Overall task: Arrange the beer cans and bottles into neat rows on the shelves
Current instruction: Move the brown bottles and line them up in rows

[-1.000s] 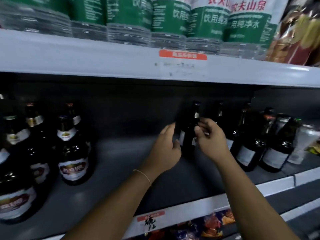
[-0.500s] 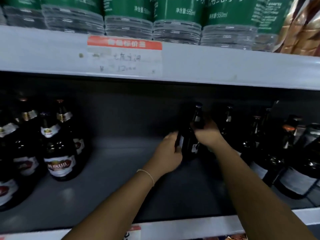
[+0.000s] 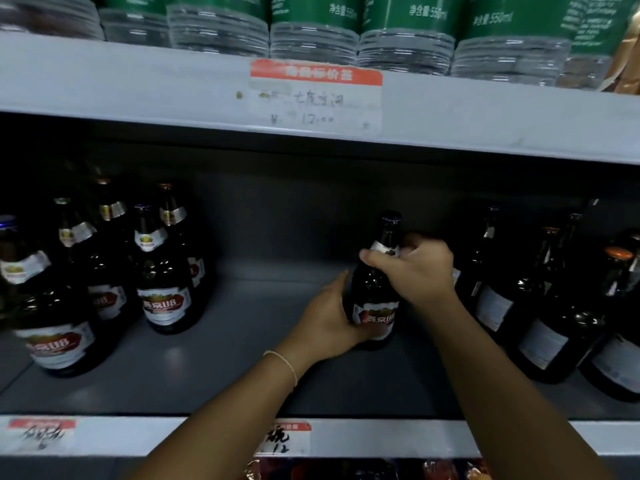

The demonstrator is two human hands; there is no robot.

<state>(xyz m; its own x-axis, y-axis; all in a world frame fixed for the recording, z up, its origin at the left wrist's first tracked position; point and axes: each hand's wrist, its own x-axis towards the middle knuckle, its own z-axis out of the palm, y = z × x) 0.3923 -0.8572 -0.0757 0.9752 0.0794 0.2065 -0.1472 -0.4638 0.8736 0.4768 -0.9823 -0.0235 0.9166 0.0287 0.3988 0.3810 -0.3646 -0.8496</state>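
A grey shop shelf (image 3: 214, 368) fills the view, its white front lip at 6 o'clock carrying a price tag (image 3: 289, 438) with handwritten characters and "12". Just past the lip both forearms reach in. The left hand (image 3: 329, 323) wraps the lower body of a dark beer bottle (image 3: 375, 292) standing upright mid-shelf; the right hand (image 3: 420, 268) pinches its neck from the 3 o'clock side. Its label reads "U8". At 9 o'clock a bottle cluster (image 3: 114, 278) shows the same "U8" labels; at 3 o'clock dark bottles (image 3: 554, 306) show pale back labels. At 12 o'clock, an upper tag (image 3: 316, 97) reads "12.00", under water bottles (image 3: 405, 32) marked "550ml".
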